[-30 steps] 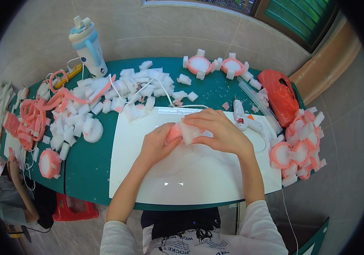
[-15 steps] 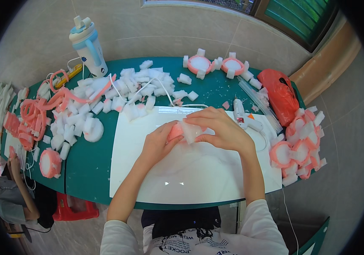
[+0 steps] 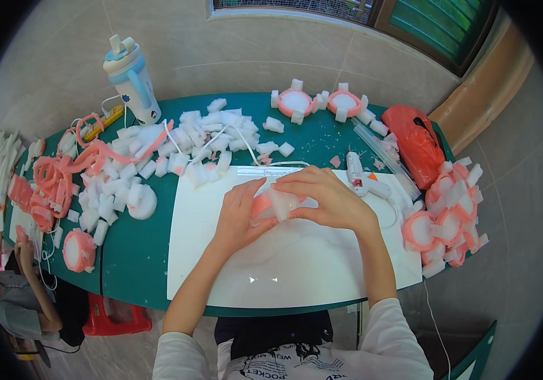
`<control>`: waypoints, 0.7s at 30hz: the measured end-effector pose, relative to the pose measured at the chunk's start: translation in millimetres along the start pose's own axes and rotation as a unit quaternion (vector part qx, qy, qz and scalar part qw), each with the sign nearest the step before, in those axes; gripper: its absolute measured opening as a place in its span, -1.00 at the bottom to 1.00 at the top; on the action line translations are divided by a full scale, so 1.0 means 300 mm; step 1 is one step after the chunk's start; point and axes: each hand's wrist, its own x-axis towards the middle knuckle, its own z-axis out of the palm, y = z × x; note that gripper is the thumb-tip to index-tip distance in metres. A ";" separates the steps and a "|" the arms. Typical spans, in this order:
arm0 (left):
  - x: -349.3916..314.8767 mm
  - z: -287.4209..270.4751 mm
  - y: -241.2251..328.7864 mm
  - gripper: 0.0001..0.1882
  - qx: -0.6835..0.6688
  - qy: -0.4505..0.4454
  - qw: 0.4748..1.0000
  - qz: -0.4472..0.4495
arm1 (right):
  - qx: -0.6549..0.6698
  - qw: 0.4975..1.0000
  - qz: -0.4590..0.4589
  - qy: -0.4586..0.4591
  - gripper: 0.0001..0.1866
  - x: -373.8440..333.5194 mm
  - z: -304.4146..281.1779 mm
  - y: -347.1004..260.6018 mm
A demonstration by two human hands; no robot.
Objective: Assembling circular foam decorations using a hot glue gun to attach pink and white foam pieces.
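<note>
Over the white board point(image 3: 221, 275) I hold a round foam piece with a pink rim point(image 3: 261, 206) between both hands. My left hand point(image 3: 236, 215) is closed around its left side, thumb along the near edge. With my right hand point(image 3: 322, 196) I press a translucent white foam block point(image 3: 282, 204) against the piece's right side, fingers above and thumb below. My fingers hide part of the join. Just beyond my right hand a white glue gun point(image 3: 355, 172) lies on the board's far right edge.
Loose white foam blocks point(image 3: 116, 190) and pink foam strips point(image 3: 53, 177) heap at the left. Finished-looking pink rings point(image 3: 446, 225) pile at the right, by a red bag point(image 3: 413, 142). A bottle point(image 3: 133, 82) stands at the far left. Another person's arm point(image 3: 37, 285) shows lower left.
My left hand has opened out further around the foam piece, its fingers now higher along the far side. The piece and both hands sit slightly lower in the picture. The whole view has shifted a little.
</note>
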 end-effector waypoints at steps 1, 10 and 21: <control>0.000 0.000 -0.001 -0.26 -0.014 0.017 1.000 0.010 | 0.002 1.000 0.000 -0.007 -0.52 0.000 0.000 -0.004; 0.001 0.000 -0.013 -0.33 -0.065 0.054 0.995 0.045 | -0.003 1.000 -0.001 -0.005 -0.52 0.002 0.012 -0.004; 0.004 0.000 0.006 -0.41 -0.056 0.084 0.994 0.032 | 0.038 0.999 -0.021 -0.006 -0.49 0.017 0.023 0.016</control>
